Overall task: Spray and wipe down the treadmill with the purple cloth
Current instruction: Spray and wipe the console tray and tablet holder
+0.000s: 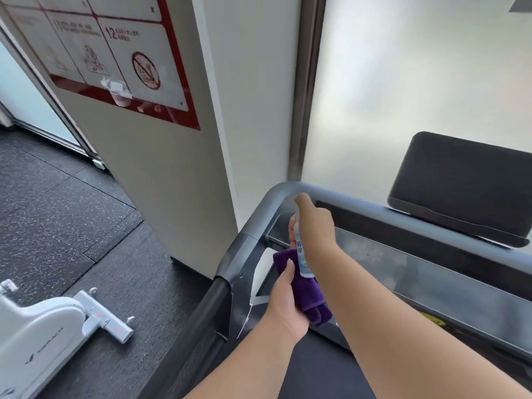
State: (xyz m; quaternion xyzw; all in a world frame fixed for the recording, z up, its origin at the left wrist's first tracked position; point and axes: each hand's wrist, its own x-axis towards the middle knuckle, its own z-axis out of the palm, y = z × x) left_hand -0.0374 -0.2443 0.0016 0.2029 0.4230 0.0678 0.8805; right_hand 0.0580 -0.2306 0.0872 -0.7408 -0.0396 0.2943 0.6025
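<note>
Our right hand grips the spray bottle upright, forefinger on its top, just inside the curved front-left corner of the treadmill rail. Our left hand holds the purple cloth bunched beneath the bottle, touching its base. The dark screen stands well to the right on the console edge. A white pillar crowds the rail's left side; beyond it lies open speckled floor, with a white machine at lower left.
</note>
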